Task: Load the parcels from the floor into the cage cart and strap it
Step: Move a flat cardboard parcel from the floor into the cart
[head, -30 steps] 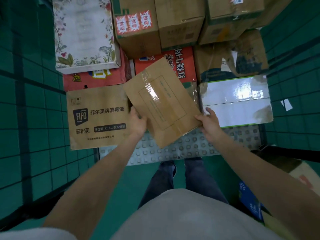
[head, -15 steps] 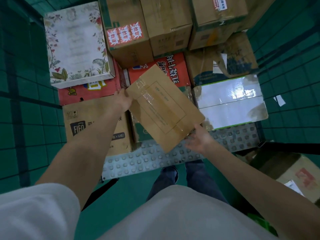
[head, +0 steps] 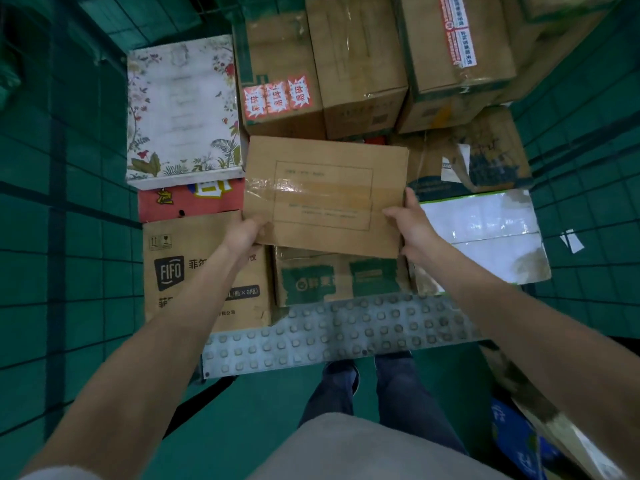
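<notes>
While the left hand (head: 244, 233) and the right hand (head: 412, 225) each pinch a near corner of the flat brown parcel (head: 325, 195), it sits over the boxes in the cage cart (head: 346, 336). This looks like the loading step. Next, I think, it needs lowering flat onto the green-printed box (head: 341, 278), then letting go.

Both hands (head: 242, 233) (head: 412, 226) hold a flat parcel (head: 325, 195).
</notes>
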